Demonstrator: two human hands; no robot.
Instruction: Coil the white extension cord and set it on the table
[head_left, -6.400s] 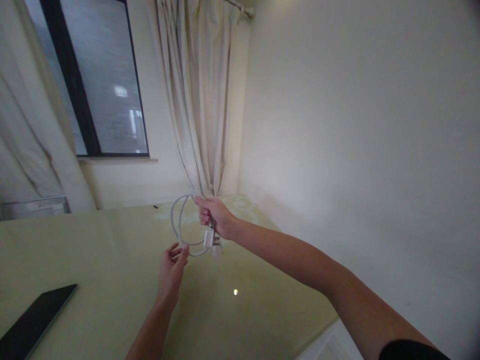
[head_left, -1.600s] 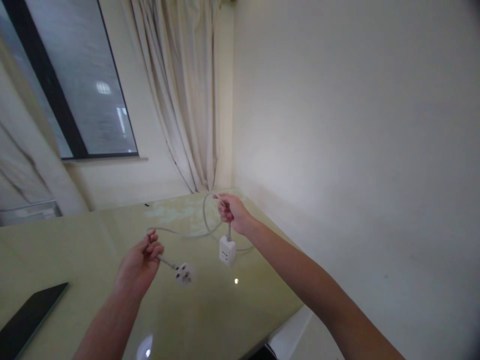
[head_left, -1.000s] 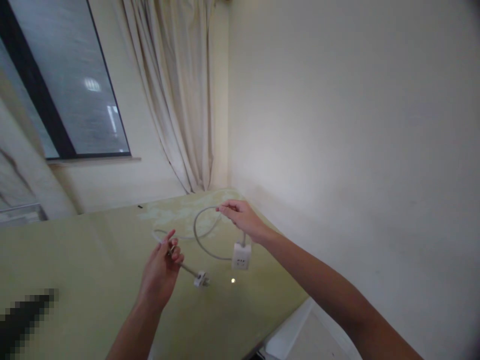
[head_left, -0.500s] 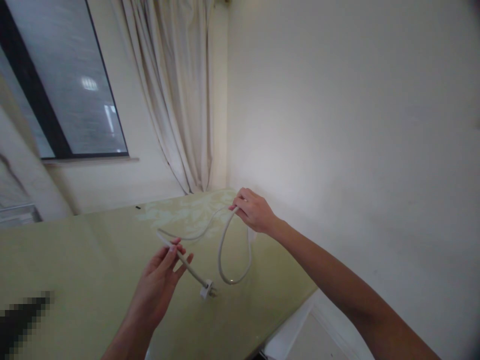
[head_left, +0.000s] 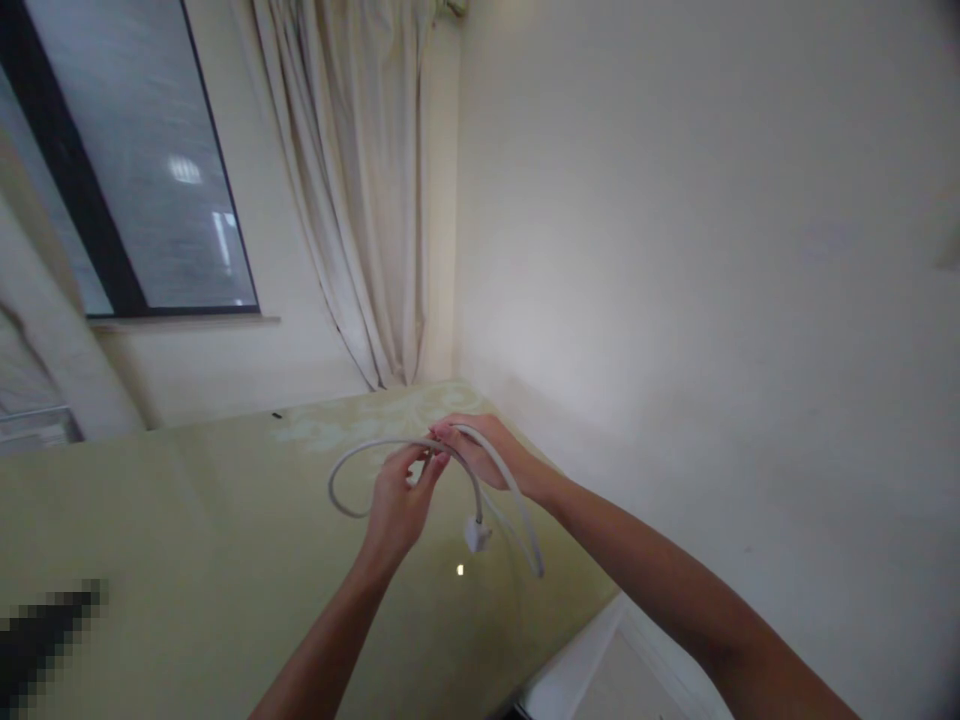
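Cord (head_left: 367,446), white, held in the air above the surface (head_left: 187,520). Half a second ago the hands were apart with the cord strung between them. Now the left hand (head_left: 397,497) has come up to the right hand (head_left: 491,455), fingertips meeting. Left hand: fingers pinched on the cord. Right hand: closed around it. One loop bows out left of the left hand and another hangs below the right hand, with the plug (head_left: 475,534) dangling just beneath. Judgement: the cord is being gathered into loops rather than spread out.
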